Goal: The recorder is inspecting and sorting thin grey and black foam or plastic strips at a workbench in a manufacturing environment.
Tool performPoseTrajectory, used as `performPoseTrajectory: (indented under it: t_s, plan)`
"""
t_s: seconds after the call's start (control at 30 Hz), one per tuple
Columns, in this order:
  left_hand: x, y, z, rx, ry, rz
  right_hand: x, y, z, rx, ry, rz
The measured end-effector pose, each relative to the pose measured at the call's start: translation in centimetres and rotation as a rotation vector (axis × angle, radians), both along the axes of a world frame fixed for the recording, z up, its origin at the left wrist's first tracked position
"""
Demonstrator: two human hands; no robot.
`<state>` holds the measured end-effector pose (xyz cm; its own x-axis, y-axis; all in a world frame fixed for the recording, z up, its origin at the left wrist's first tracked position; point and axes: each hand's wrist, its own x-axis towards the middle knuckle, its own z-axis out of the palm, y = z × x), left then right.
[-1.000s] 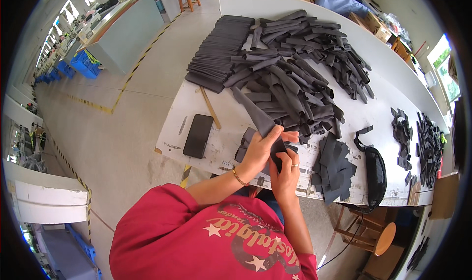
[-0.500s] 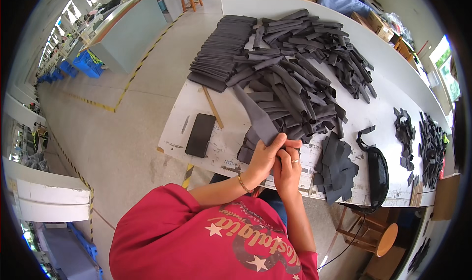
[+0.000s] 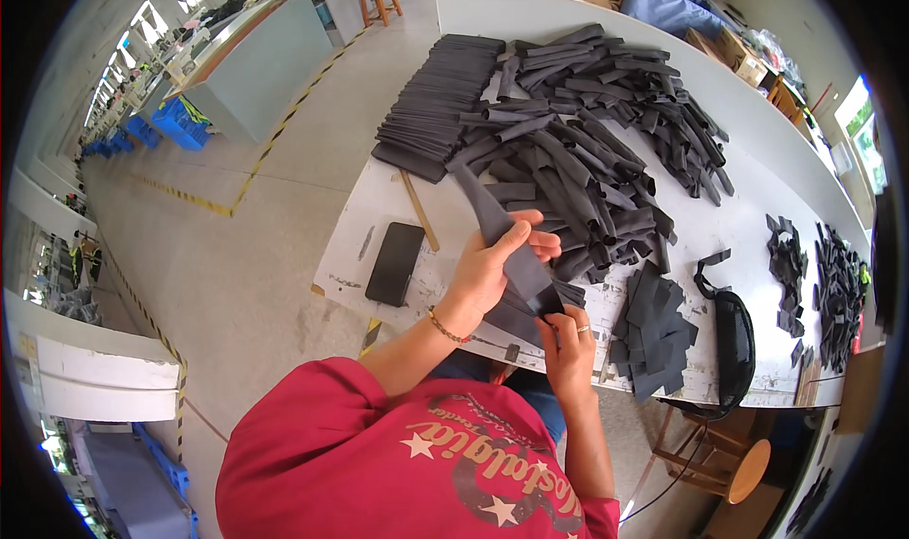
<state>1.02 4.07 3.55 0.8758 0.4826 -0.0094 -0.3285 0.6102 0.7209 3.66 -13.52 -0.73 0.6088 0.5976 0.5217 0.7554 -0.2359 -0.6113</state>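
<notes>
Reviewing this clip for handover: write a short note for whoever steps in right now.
Left hand grips a long dark strip from the side, raised over the table edge.
Right hand pinches the strip's lower end.
Loose strip heap and a neat stack lie farther back; small cut pieces sit right of the hands; black phone to the left.
Done: some pieces piled.
Left: the large heap.

— Where is room left on the white table point(image 3: 748, 208)?

— A bare stretch is seen right of the loose heap of dark strips point(image 3: 587, 151), up to the small dark pieces point(image 3: 824, 274).

— And the near edge?

— It is blocked by the phone point(image 3: 395, 263), a cut stack point(image 3: 653, 335) and a black pouch point(image 3: 734, 335).
</notes>
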Motion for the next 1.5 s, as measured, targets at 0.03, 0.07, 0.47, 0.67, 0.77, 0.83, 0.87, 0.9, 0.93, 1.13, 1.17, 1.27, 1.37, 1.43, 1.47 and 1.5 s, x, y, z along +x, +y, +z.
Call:
performPoseTrajectory:
  t_s: [0.03,0.07,0.47,0.67,0.77,0.83,0.87,0.9,0.93,1.13,1.17,1.27,1.37,1.43,1.47,1.5]
  plan:
    - [0.0,-0.1,0.2,-0.023,0.016,-0.053,0.0,0.0,0.2,0.046,-0.046,0.002]
    - [-0.1,-0.2,0.2,-0.018,0.017,-0.069,0.1,0.2,0.4,0.071,-0.076,0.004]
    - [-0.9,-4.0,-1.4,-0.112,-0.068,0.025,0.3,1.3,1.2,0.128,-0.146,0.046]
    - [-0.5,-4.0,-1.8,-0.211,-0.005,0.038,0.6,1.5,1.5,0.114,-0.135,0.073]
    - [-0.1,-2.5,-1.4,-0.223,0.045,0.075,0.6,1.3,1.6,0.052,-0.088,0.073]
    - [0.1,-1.4,-0.9,-0.218,0.055,0.155,0.3,0.9,1.6,0.064,-0.103,0.075]
    - [0.2,-1.1,-0.6,-0.223,0.041,0.156,0.1,0.7,1.6,0.057,-0.097,0.071]
    - [0.2,-0.9,-0.4,-0.189,0.064,0.172,0.0,0.6,1.5,0.059,-0.1,0.08]
    - [0.1,-0.8,-0.2,-0.153,0.073,0.192,-0.2,0.4,1.4,0.063,-0.112,0.071]
    - [0.0,-3.4,-1.3,-0.172,0.143,0.17,-0.3,0.8,0.3,0.102,-0.163,0.052]
    - [0.0,-3.7,-1.6,-0.212,0.172,0.133,-0.3,1.0,0.2,0.103,-0.179,0.062]
    - [-0.4,-4.1,-2.3,-0.169,0.127,0.149,-0.1,1.3,0.1,0.124,-0.174,0.081]
    - [-0.7,-4.3,-2.4,-0.164,0.085,0.086,0.0,1.5,0.3,0.113,-0.18,0.078]
    - [-0.9,-4.4,-2.3,-0.163,0.083,0.067,0.1,1.7,0.5,0.125,-0.174,0.076]
    - [-0.9,-4.4,-2.3,-0.162,0.029,0.035,0.2,1.7,0.6,0.118,-0.155,0.067]
    - [-1.0,-4.4,-2.3,-0.159,0.068,0.049,0.2,1.7,0.7,0.132,-0.166,0.07]
